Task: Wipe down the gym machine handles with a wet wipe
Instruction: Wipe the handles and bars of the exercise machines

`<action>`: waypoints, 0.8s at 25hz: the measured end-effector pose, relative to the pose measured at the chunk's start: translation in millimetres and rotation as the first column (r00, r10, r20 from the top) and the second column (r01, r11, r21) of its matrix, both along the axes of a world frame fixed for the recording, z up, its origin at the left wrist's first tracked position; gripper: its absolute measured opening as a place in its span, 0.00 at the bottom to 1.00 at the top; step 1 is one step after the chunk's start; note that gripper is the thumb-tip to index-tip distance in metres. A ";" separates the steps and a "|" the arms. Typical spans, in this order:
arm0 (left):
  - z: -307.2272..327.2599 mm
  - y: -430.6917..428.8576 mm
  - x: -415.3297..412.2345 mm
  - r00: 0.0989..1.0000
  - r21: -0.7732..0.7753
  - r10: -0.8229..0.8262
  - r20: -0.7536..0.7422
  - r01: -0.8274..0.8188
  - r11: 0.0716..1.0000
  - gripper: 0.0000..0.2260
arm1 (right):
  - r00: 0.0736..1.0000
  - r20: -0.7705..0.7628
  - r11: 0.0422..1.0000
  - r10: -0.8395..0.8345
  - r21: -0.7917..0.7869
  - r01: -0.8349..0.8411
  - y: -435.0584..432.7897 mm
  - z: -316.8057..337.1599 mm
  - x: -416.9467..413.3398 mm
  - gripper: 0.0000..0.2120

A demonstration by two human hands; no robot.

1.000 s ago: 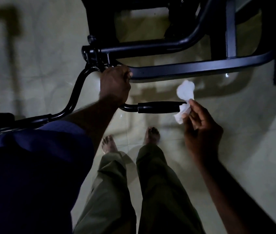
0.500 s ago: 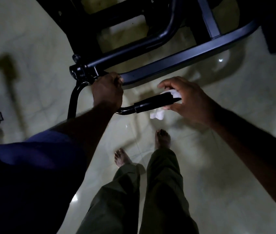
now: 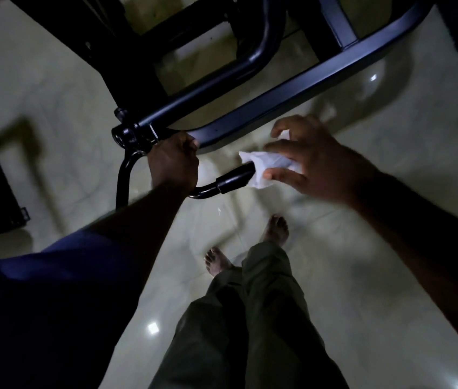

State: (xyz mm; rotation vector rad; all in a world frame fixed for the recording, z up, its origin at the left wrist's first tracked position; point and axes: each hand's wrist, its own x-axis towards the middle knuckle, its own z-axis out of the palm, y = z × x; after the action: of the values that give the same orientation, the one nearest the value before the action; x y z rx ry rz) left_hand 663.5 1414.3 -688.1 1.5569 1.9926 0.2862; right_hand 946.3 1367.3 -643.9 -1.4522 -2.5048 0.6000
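- Nearest: blue sleeve (image 3: 40,304) and olive trousers (image 3: 250,318). Bare feet (image 3: 276,227) stand on the glossy pale floor (image 3: 362,276). The light is dim.
- Left grip (image 3: 173,161), the left hand: a closed fist round the bent tube (image 3: 122,181), just below the pivot joint (image 3: 126,134). I judge it is steadying the arm of the machine.
- Padded handle (image 3: 234,178): a black sleeve on the free end of that tube. A short run of it shows bare between the two hands.
- Wet wipe (image 3: 264,161): white and crumpled, wrapped over the outer tip of the padded handle.
- Right grip (image 3: 314,161), the right hand: thumb below and fingers above, loosely curled, pinching the wipe onto the handle end. The forefinger is lifted clear.
- Progress, as a judgement: this handle is mid-wipe, with the wipe at its tip. I cannot tell whether the bare run is already clean; no wet sheen is readable in this light. No other handle is in view, so any others count as not yet done.
- Farther: dark frame rail (image 3: 278,91) crossing above the hands, apart from the wipe. More of the machine lies in shadow behind it.
- Containers: no wipe pack, bin or bucket shows anywhere in this view.
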 end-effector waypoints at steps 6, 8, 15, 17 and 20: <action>7.0 1.2 4.0 0.999 -0.053 -0.006 -0.039 0.004 0.999 0.09 | 0.945 0.320 0.993 -0.072 0.113 0.037 -2.3 -7.0 -47.2 0.09; 9.1 1.1 5.7 0.998 -0.045 -0.023 -0.057 0.021 0.999 0.09 | 0.956 0.279 0.971 -0.091 0.240 0.023 4.5 -17.8 -49.2 0.07; 3.6 2.1 2.2 0.999 -0.059 0.004 -0.038 -0.006 0.998 0.11 | -0.366 -0.266 0.010 -0.892 -0.821 0.572 -13.4 -19.6 -93.3 0.17; 2.5 3.4 0.8 0.998 -0.060 -0.027 -0.055 0.024 0.998 0.10 | -0.681 -0.192 -0.186 -0.707 -0.878 0.441 -17.7 -22.0 -92.2 0.13; -2.4 2.8 -2.0 0.997 -0.057 -0.051 -0.053 0.048 0.997 0.09 | -0.585 -0.288 -0.209 -0.758 -0.742 0.637 -43.0 -11.6 -90.9 0.13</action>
State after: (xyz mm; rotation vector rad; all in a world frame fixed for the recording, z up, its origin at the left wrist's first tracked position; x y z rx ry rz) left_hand 661.5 1417.1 -690.5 1.5916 1.9833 0.1692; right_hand 855.4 1324.3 -655.4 -1.8847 0.1277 0.6967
